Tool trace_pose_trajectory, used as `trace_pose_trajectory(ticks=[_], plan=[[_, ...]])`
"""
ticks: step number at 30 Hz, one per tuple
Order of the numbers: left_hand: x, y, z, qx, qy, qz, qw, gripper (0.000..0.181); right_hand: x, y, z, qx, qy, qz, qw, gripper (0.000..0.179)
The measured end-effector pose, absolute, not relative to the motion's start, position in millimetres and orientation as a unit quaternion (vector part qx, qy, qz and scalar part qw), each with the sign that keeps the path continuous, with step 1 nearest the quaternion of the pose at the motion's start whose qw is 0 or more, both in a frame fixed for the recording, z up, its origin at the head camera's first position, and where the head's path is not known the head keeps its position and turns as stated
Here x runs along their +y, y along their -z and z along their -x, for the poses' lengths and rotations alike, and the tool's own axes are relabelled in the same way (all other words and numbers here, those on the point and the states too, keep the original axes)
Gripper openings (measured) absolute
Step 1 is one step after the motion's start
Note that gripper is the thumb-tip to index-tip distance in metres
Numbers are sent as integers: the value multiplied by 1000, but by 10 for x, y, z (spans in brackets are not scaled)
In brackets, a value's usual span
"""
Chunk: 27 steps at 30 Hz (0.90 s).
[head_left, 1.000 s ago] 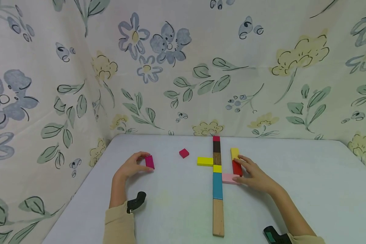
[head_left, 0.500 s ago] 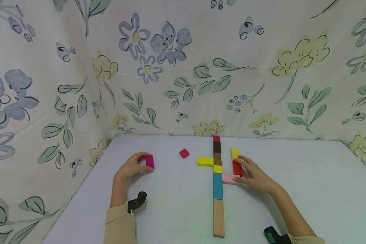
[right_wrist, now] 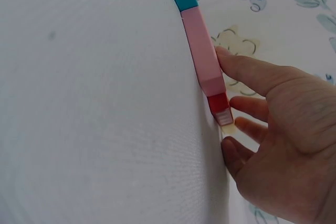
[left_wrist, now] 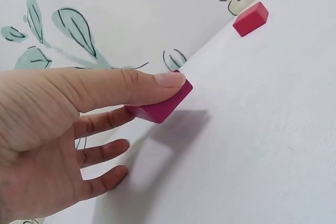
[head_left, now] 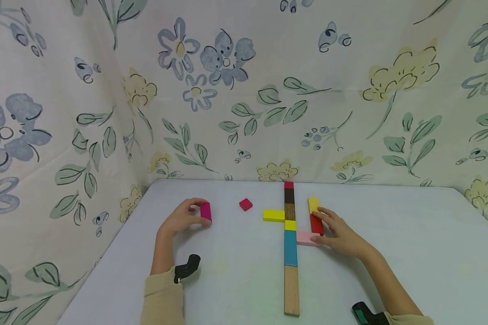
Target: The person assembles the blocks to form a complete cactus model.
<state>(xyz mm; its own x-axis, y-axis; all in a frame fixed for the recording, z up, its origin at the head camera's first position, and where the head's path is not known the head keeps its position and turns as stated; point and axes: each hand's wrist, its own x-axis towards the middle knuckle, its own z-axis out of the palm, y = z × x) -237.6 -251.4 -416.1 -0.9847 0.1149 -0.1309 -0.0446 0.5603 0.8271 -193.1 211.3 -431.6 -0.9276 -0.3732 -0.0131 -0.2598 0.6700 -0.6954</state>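
Note:
My left hand (head_left: 180, 220) pinches a magenta block (head_left: 205, 212) between thumb and fingers at the left side. In the left wrist view, the block's shadow falls on the table beside it. Over on the right, my right hand (head_left: 343, 234) has its thumb at a pink block (head_left: 305, 238) and a fingertip at a red block (head_left: 316, 224). A yellow block (head_left: 312, 204) stands in line behind the red one. The pink block butts against a teal block (head_left: 290, 248). From the right wrist, the thumb shows along the pink block, fingers loosely bent beyond it.
The teal block belongs to a straight row with a plain wooden block (head_left: 291, 291) nearest me and brown blocks (head_left: 289, 211) farther back. A yellow block (head_left: 273, 215) sticks out left from the row. One red block (head_left: 246, 204) lies alone. Floral cloth hangs behind the white table (head_left: 236, 280).
My left hand has moved slightly right and away from me, carrying the magenta block. The right hand and the blocks by it have stayed in place.

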Motion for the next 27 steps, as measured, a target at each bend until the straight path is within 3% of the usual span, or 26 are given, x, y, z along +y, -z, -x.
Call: trace_pose_trajectory(ticks=[27], plan=[[-2006,4003,2451,846,-528,-48,59,60,2115,4306,1924,911,367,174,77,83]])
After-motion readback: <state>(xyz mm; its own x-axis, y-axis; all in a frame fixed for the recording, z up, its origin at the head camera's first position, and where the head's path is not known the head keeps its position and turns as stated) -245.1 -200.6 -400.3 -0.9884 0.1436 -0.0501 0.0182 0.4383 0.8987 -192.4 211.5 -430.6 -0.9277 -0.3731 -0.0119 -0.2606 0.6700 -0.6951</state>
